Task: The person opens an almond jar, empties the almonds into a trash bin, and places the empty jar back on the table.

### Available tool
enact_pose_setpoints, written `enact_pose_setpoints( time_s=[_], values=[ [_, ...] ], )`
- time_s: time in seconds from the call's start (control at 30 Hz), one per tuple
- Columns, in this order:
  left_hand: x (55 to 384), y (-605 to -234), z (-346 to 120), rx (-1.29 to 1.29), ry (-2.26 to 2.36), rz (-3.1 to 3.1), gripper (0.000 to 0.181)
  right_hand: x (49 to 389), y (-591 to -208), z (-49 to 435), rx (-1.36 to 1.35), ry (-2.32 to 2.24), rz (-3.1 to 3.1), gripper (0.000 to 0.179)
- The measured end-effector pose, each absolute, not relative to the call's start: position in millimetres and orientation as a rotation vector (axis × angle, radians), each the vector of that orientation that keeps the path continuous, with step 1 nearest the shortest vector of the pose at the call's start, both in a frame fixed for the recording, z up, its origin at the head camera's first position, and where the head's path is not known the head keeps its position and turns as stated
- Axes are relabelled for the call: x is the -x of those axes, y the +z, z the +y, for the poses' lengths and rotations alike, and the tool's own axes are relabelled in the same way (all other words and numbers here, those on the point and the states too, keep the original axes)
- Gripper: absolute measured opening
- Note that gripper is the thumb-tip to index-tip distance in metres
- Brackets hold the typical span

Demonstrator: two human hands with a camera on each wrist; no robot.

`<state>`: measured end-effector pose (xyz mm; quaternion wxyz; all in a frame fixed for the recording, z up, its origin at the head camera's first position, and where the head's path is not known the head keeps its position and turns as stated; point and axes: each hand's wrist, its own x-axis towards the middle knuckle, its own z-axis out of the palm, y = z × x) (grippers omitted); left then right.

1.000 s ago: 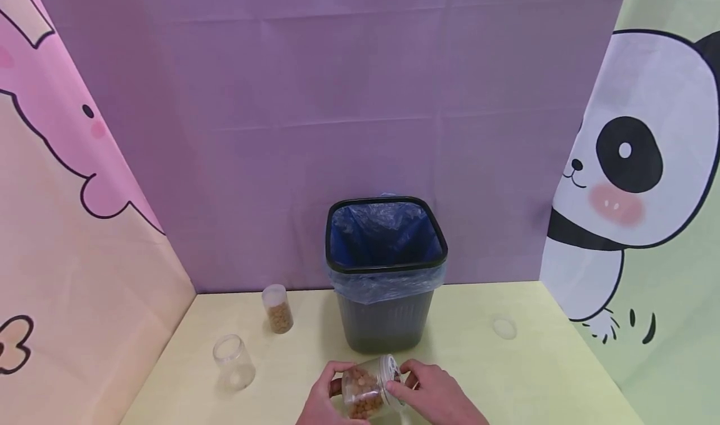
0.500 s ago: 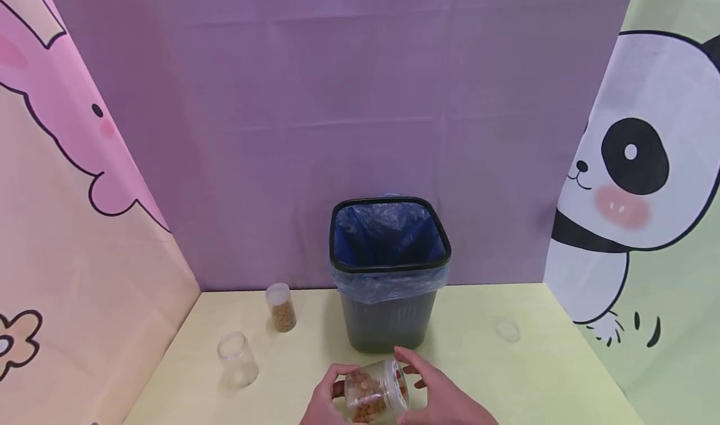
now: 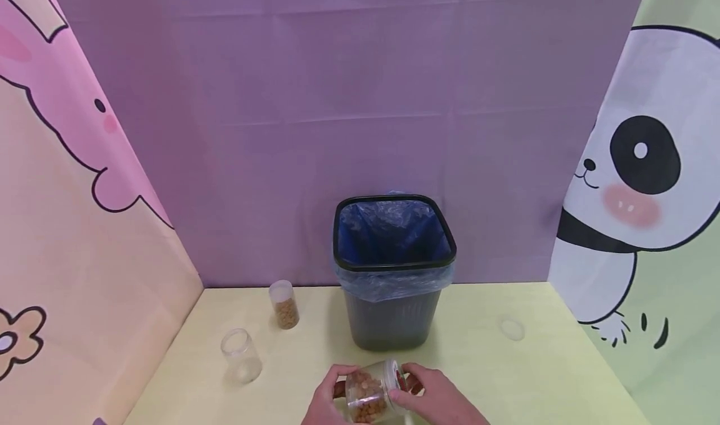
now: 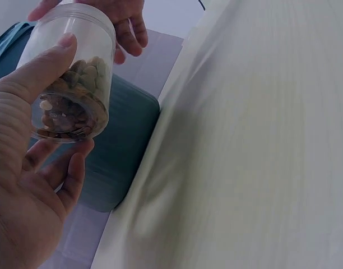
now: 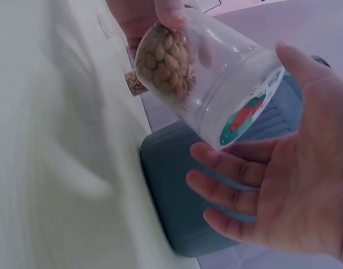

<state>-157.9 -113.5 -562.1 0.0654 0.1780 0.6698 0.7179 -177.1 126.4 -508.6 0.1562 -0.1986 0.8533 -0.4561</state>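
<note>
A clear plastic jar (image 3: 367,392), part filled with brown almonds (image 5: 167,63), is tilted on its side above the table front. My left hand (image 3: 327,397) holds the jar's body near its base, thumb on one side and fingers on the other. On the right, the jar's lid (image 5: 247,103) carries a red and green label. My right hand (image 3: 440,395) grips the lid's rim between thumb and fingertips, its other fingers spread in the right wrist view. The lid sits on the jar; whether it is loose I cannot tell.
Behind the jar stands a dark bin (image 3: 390,319) with a blue liner (image 3: 394,231). An open clear jar (image 3: 242,357) and a smaller jar of brown pieces (image 3: 285,307) stand left of it. A clear disc (image 3: 512,329) lies on the right.
Half a second ago the right hand's fingers were spread wide around the lid; now they have closed in on its rim again. The left hand keeps its hold on the jar.
</note>
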Motion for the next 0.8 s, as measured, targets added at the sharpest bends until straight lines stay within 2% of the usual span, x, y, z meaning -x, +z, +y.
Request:
enact_pose_setpoints(
  time_s=[0.2,0.47,0.53,0.67,0.8],
  values=[
    [158,-564,-114,-0.517,2.132,2.065,0.069,178,-512,132,0.658,-1.440,2.332,0.058],
    [158,-566,-114,-0.456,2.061,2.178,0.072,181,-518,136,0.748,-1.468,2.297,0.077],
    [158,-566,-114,-0.429,2.049,2.194,0.074,182,-520,136,0.757,-1.483,2.306,0.074],
    [158,-569,-114,-0.407,2.005,2.256,0.076,184,-523,135,0.636,-1.441,2.452,0.049],
    [159,-572,-116,-0.461,1.980,2.302,0.079,184,-521,133,0.412,-1.363,2.509,0.048]
  ],
)
